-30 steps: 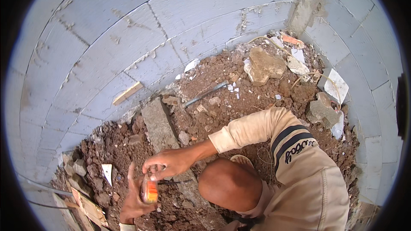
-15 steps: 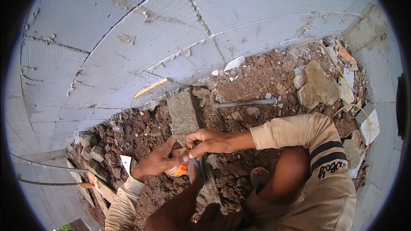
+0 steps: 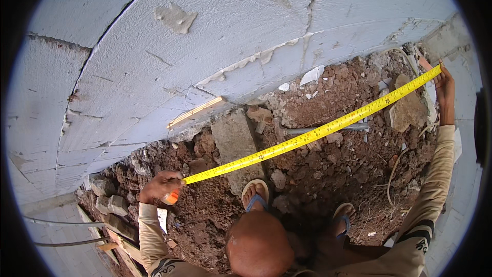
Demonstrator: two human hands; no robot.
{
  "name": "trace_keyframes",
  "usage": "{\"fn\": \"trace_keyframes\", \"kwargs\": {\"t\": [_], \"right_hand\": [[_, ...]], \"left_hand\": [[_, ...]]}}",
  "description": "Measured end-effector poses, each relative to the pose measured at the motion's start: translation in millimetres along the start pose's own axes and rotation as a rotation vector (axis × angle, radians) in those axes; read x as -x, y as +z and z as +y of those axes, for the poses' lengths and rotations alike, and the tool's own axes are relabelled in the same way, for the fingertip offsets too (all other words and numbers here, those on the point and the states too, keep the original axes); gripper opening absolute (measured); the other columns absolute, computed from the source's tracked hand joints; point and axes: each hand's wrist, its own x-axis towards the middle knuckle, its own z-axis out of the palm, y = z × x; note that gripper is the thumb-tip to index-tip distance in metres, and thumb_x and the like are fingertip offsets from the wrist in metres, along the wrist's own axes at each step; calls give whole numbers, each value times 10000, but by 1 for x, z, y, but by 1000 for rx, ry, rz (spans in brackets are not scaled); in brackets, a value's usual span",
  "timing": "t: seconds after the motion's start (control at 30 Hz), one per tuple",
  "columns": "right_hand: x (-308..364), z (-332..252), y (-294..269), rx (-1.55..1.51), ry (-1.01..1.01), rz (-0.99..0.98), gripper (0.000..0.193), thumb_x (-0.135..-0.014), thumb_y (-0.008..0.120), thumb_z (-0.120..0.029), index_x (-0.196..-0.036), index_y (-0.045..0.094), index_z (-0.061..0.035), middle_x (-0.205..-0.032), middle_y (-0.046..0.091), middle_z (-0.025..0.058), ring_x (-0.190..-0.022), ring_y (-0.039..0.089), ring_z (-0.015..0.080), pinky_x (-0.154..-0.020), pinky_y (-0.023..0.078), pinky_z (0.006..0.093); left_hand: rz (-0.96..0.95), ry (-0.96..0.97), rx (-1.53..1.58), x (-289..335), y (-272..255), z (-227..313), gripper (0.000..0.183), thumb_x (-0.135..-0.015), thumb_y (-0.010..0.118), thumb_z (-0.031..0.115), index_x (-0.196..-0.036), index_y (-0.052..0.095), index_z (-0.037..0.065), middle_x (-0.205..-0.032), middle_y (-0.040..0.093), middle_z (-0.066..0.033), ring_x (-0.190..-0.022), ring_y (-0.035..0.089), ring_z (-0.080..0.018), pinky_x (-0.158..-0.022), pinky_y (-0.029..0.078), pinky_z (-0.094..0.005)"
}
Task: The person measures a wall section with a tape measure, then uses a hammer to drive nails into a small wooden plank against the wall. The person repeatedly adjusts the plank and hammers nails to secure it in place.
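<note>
A yellow tape measure blade (image 3: 307, 137) is pulled out in a long slanting line, from low on the left to higher on the right. My left hand (image 3: 158, 186) is closed around the tape's orange and white case (image 3: 171, 197), near the rubble on the left. Far to the right, my right hand (image 3: 446, 92) grips the free end of the blade, with the arm stretched out. Between my hands the blade passes over a grey concrete block (image 3: 233, 143), a long-handled hammer (image 3: 300, 131) and a large tan stone (image 3: 407, 113).
A pale block wall (image 3: 246, 31) curves along the far side. Beside it lies a thin wood strip (image 3: 195, 113). Broken stones (image 3: 102, 184) and wooden boards (image 3: 123, 246) are on the left. My sandaled foot (image 3: 254, 195) stands on reddish rubble by the block.
My hands were together near the middle around the tape case. They are now wide apart, the right far out to the right, with the blade drawn out between them.
</note>
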Motion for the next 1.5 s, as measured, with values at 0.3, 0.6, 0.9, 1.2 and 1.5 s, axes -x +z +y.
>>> {"fn": "trace_keyframes", "kwargs": {"t": [0.3,0.6,0.9,1.2,1.5], "right_hand": [[233,152,302,-165,136,156,332,-1104,426,-268,-1217,593,-4,-1061,686,146,-980,693,236,-821,608,392],[153,132,283,-229,9,353,246,-1044,503,-188,-1056,589,42,-898,680,177,-805,731,290,-647,611,389],[40,153,188,-152,-27,725,269,-939,567,-133,-987,686,103,-835,730,203,-733,714,293,-648,543,404],[3,196,235,-210,62,586,282,-909,607,-143,-1090,632,72,-981,681,171,-789,680,263,-609,538,442],[-38,196,120,-80,47,516,229,-959,643,-184,-1138,644,-42,-1050,688,96,-864,690,251,-734,641,425]], "left_hand": [[72,207,-120,-86,7,83,207,-962,668,237,-996,748,48,-822,711,-51,-748,632,-146,-729,504,-336],[264,114,99,-14,-37,-11,227,-883,729,222,-801,679,16,-657,623,-16,-583,573,-106,-543,439,-285],[516,-194,231,51,-103,-86,230,-865,642,187,-1003,674,5,-726,620,-73,-597,586,-178,-521,485,-317],[553,221,122,39,-146,-141,190,-785,818,89,-720,653,21,-732,652,-22,-668,585,-109,-622,482,-301],[600,138,-234,1,-119,-30,372,-903,757,413,-801,774,55,-706,714,-57,-678,637,-151,-713,510,-350]]}}
